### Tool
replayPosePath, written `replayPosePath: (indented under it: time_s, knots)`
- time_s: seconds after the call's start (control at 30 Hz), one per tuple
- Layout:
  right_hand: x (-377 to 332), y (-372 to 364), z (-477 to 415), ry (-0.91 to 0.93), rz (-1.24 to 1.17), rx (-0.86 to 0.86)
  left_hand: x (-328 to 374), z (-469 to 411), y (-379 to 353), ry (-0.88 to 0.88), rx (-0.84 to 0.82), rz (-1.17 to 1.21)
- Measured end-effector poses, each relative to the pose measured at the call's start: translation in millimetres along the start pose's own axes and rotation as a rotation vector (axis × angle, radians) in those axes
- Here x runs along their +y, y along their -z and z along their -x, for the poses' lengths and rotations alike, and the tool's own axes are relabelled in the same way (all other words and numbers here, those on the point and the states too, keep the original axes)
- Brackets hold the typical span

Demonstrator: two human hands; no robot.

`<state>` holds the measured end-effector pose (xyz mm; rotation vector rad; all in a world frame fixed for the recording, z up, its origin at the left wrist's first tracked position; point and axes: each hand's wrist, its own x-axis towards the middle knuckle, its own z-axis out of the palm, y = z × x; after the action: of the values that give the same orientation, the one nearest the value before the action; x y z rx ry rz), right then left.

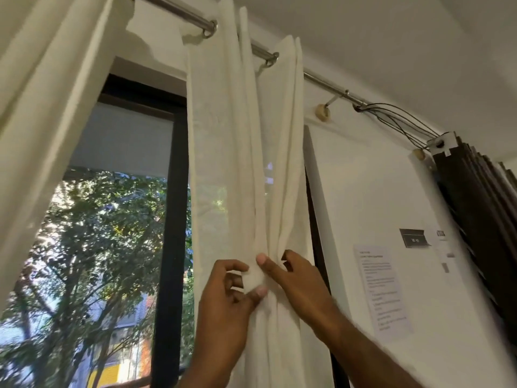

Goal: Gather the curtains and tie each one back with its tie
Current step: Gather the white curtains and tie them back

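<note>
A cream sheer curtain (pixel 237 152) hangs in gathered folds from a steel rod (pixel 324 81) in front of the window's right side. My left hand (pixel 223 301) pinches a small bunch of cream fabric at the curtain's waist, between thumb and fingers. My right hand (pixel 296 281) presses its thumb on the same bunch, fingers wrapped round the gathered folds from the right. Whether that bunch is the tie or curtain cloth, I cannot tell. A second cream curtain (pixel 47 113) hangs loose at the left edge.
The black-framed window (pixel 170 219) shows trees outside, with a grey roller blind (pixel 123 141) half down. A white wall to the right carries a printed sheet (pixel 383 289). Dark brown slats (pixel 481 214) and loose wires (pixel 402 119) sit at the far right.
</note>
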<state>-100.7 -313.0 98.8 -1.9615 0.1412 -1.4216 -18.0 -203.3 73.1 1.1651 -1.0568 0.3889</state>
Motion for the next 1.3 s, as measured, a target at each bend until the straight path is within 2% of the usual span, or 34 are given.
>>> replayPosePath:
  time_s: [0.07,0.13,0.23,0.4,0.53,0.63,0.8,0.93,1.0,1.07,1.17,1.23,1.3]
  knots:
    - [4,-3,-2,0.019,0.024,-0.012,-2,-5,6,0.049,0.047,0.053]
    - [8,-8,-4,0.045,0.018,0.004,-4,-7,11,0.044,0.063,-0.002]
    - [14,-13,-6,0.09,-0.023,0.047,-1,-5,13,-0.022,0.082,-0.18]
    - [19,-15,-5,0.01,-0.187,0.062,4,1,6,-0.078,-0.037,-0.463]
    - [12,-20,-10,0.004,-0.081,0.113,-1,3,12,-0.132,-0.057,-0.526]
    - [1,-26,-14,0.02,-0.005,0.078,0,2,26,-0.125,-0.021,-0.541]
    - [-50,-73,-2,0.179,0.128,0.083,7,2,77,-0.101,0.066,-0.546]
    - [-120,-137,26,0.345,0.177,-0.058,21,5,127,-0.118,0.183,-0.479]
    - [-134,-149,37,0.352,0.147,-0.038,28,8,142,-0.113,0.229,-0.487]
    - [-126,-140,41,0.304,0.108,0.107,32,12,147,-0.152,0.186,-0.555]
    - [-100,-115,49,0.165,-0.014,0.277,30,29,132,-0.327,0.065,-0.615]
    - [-86,-102,51,0.093,-0.151,0.208,31,39,115,-0.396,-0.014,-0.575]
    - [-74,-90,54,0.05,-0.246,0.098,33,46,98,-0.369,-0.078,-0.509]
